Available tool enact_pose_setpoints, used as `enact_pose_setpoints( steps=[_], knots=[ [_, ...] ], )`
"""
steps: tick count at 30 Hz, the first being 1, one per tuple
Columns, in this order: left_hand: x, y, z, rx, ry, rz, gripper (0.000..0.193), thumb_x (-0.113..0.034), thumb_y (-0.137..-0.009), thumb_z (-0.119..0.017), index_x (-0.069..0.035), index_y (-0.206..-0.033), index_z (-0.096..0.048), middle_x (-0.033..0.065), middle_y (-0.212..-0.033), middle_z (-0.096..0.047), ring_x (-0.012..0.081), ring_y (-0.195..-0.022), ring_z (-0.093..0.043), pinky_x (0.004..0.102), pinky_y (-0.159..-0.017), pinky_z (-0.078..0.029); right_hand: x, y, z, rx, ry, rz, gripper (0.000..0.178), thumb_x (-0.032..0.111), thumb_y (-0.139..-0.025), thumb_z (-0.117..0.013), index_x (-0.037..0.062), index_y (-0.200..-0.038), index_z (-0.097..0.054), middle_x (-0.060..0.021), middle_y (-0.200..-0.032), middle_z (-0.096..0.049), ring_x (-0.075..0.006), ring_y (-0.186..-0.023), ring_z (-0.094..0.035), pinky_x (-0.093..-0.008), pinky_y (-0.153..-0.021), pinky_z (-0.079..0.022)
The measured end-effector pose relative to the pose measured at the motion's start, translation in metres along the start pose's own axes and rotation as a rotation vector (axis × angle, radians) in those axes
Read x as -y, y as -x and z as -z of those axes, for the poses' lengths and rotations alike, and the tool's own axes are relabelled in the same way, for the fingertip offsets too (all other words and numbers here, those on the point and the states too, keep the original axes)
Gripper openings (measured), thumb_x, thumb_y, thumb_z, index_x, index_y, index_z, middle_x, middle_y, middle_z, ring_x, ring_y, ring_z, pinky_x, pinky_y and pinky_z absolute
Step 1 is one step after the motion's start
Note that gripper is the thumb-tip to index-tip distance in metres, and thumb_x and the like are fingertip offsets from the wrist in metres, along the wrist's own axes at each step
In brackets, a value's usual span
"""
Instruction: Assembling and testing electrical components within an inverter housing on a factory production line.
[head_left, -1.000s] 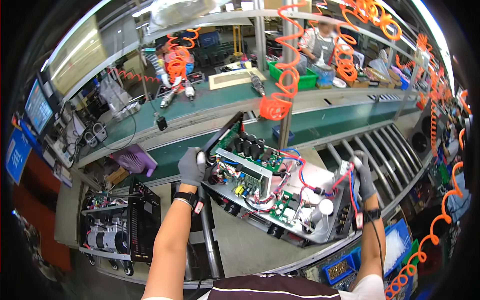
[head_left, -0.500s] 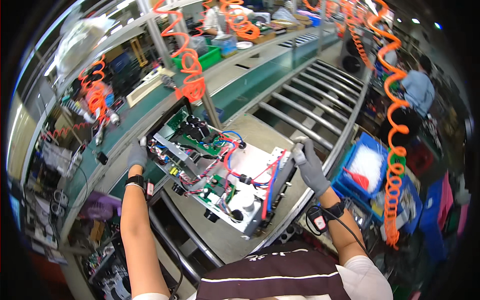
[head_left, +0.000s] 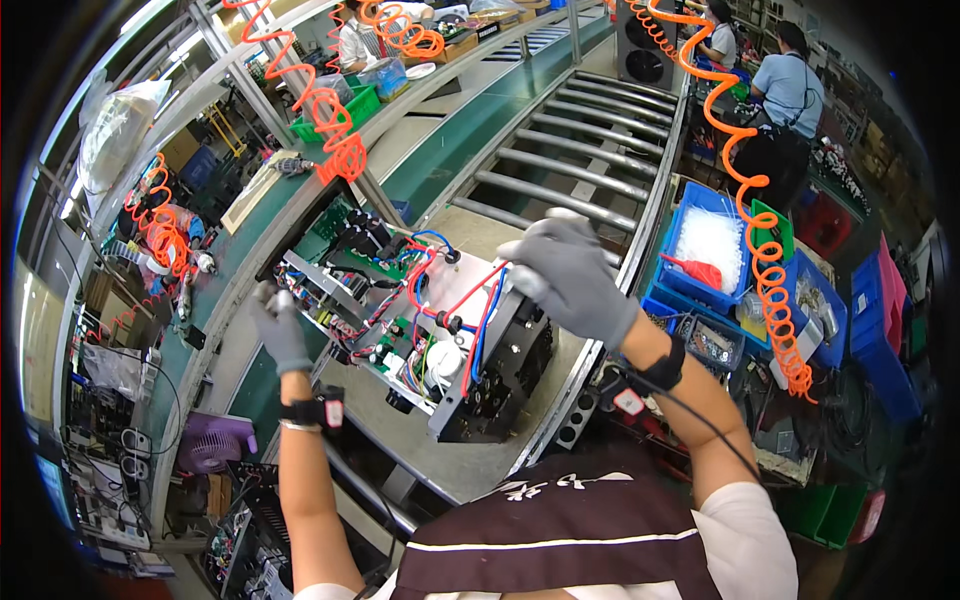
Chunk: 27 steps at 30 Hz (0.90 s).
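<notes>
An open electronics chassis [head_left: 400, 330] lies on a board [head_left: 580, 350] on the roller line, with circuit boards, a metal divider and red and blue wires [head_left: 488, 320] exposed. Its near right side shows a dark panel with round parts [head_left: 500, 375]. My left hand [head_left: 282, 330], in a grey glove, is beside the chassis's left end, its fingers apart and holding nothing. Over the far right corner reaches my right hand [head_left: 575, 275], also gloved, with thumb and fingers spread close to the ends of the wires. Whether its fingertips touch the chassis is hard to see.
Steel rollers [head_left: 580, 160] run away beyond the board, beside a green conveyor belt [head_left: 450, 145]. Blue bins [head_left: 705, 245] with white pieces and small hardware stand at right. Orange coiled hoses [head_left: 735, 130] hang around. Two people [head_left: 790, 85] are at the far right.
My right hand has left the chassis's right edge and moved up to its far corner. My left hand has come off the left end. The whole view has shifted.
</notes>
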<state>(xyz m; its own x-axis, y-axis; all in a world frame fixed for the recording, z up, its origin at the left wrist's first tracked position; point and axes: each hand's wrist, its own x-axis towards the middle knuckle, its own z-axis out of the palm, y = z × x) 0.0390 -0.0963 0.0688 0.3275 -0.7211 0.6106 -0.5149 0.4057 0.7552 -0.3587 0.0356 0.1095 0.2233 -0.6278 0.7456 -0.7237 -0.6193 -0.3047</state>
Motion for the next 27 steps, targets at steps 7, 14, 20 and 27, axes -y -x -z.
enact_pose_setpoints(
  steps=[7,14,20,27],
  knots=[
    [-0.152,0.117,0.025,0.495,0.195,-0.174,0.023,-0.003,-0.078,-0.051,-0.001,-0.100,-0.060,0.0106,-0.098,-0.061,0.0206,-0.097,-0.056,0.0316,-0.086,-0.042,0.032,-0.035,-0.032,0.619,-0.432,-0.034,0.037,0.029,-0.091,-0.045,0.0050,-0.119,-0.048,-0.0149,-0.092,-0.061,-0.0334,-0.088,-0.058,-0.0387,-0.077,-0.044],
    [-0.206,0.131,-0.001,1.079,-0.118,-0.841,0.038,-0.022,-0.071,-0.066,-0.009,-0.105,-0.056,0.0113,-0.113,-0.051,0.0324,-0.113,-0.045,0.0457,-0.094,-0.033,0.031,-0.041,-0.048,0.275,-1.154,-0.339,0.022,0.011,-0.089,-0.046,-0.0024,-0.103,-0.056,-0.0083,-0.096,-0.060,-0.0137,-0.091,-0.058,-0.0285,-0.082,-0.046],
    [-0.173,0.105,-0.006,0.930,-0.203,-0.827,0.023,-0.004,-0.064,-0.063,-0.011,-0.086,-0.059,0.0067,-0.089,-0.055,0.0273,-0.092,-0.050,0.0389,-0.083,-0.040,0.030,0.021,-0.005,-0.318,-0.572,-0.424,0.013,0.008,-0.085,-0.051,-0.0027,-0.090,-0.057,-0.0050,-0.076,-0.060,-0.0083,-0.070,-0.054,-0.0221,-0.065,-0.044],
    [-0.164,0.115,0.000,0.924,0.087,-0.390,0.014,-0.010,-0.074,-0.061,-0.005,-0.087,-0.063,0.0110,-0.091,-0.059,0.0273,-0.095,-0.053,0.0363,-0.085,-0.040,0.034,0.066,-0.021,0.048,0.027,-0.270,0.019,0.024,-0.078,-0.062,0.0053,-0.078,-0.057,-0.0130,-0.073,-0.057,-0.0303,-0.072,-0.056,-0.0384,-0.062,-0.044]
  ],
)
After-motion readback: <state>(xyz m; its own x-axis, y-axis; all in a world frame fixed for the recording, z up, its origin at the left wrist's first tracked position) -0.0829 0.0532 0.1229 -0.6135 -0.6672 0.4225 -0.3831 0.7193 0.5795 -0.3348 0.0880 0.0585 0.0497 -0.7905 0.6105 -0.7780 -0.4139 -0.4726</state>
